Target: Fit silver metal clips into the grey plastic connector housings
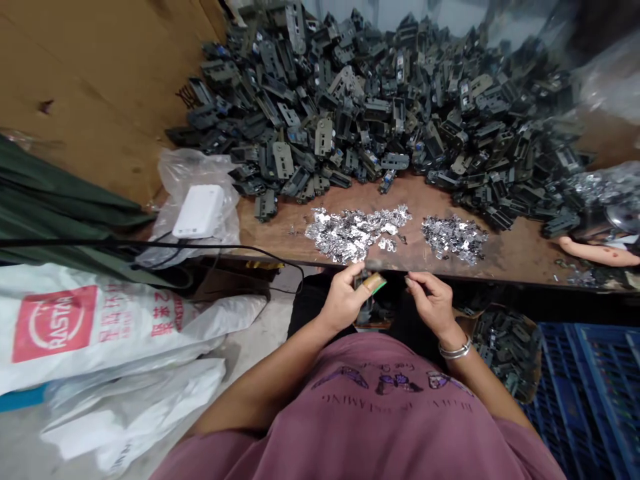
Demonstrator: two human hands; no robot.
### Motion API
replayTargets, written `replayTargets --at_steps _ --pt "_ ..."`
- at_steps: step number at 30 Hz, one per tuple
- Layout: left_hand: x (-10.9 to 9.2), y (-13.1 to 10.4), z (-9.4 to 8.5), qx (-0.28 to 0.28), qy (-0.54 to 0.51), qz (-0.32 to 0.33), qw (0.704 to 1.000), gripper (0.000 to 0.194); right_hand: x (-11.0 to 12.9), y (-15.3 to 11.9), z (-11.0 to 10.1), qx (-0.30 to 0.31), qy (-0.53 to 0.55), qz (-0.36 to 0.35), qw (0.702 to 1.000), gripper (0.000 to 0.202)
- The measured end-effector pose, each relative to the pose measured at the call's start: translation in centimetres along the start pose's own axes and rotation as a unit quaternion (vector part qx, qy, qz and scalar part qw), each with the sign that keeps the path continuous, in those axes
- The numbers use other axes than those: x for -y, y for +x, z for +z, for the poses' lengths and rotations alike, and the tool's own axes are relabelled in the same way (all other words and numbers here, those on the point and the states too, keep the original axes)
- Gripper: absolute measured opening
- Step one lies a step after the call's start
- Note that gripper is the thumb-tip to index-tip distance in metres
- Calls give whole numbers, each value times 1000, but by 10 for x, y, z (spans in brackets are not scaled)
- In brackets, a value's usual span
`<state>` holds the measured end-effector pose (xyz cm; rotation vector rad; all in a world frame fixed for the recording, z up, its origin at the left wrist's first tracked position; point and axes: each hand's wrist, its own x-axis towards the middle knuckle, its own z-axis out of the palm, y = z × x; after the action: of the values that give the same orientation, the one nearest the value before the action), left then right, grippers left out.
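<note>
Just off the table's front edge, my left hand [344, 299] is closed round a dark grey plastic housing [367, 308], mostly covered by the fingers. Yellow and green wrapping [374, 285] shows on that thumb. To its right, my right hand [433, 300] has thumb and forefinger pinched together; whatever is between the tips is too small to make out. Ahead of both hands lie two piles of small shiny metal clips, a wider pile [353, 233] on the left and a smaller pile [454, 238] on the right.
A large heap of dark grey housings [350, 113] covers the back of the wooden table [270, 239]. A white box [201, 210] with a black cable [240, 248] sits at left. White sacks [130, 320] lie lower left. A container of housings [507, 347] and blue crates [570, 380] stand right.
</note>
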<state>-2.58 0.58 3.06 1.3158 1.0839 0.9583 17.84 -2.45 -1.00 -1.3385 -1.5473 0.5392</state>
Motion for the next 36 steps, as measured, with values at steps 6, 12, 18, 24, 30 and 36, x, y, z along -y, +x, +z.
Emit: replayTargets --at_steps 6,12,18,24,30,36 --pt "16 12 -11 159 122 -51 978 34 -81 52 -82 -138 -155 66 976 31" --pt "75 22 1 101 169 -53 979 35 -134 111 -165 -144 -425 127 885 51" --pt "83 22 20 76 198 -26 977 33 -149 133 -175 -74 -444 183 874 46" --pt "51 23 30 201 19 -112 973 45 -123 117 -156 -170 -210 99 958 28" --pt "27 26 47 152 -236 -196 940 54 -45 44 -64 -24 -79 64 995 35" --pt "19 27 43 35 -277 -202 939 48 -18 36 -52 131 -86 21 987 24"
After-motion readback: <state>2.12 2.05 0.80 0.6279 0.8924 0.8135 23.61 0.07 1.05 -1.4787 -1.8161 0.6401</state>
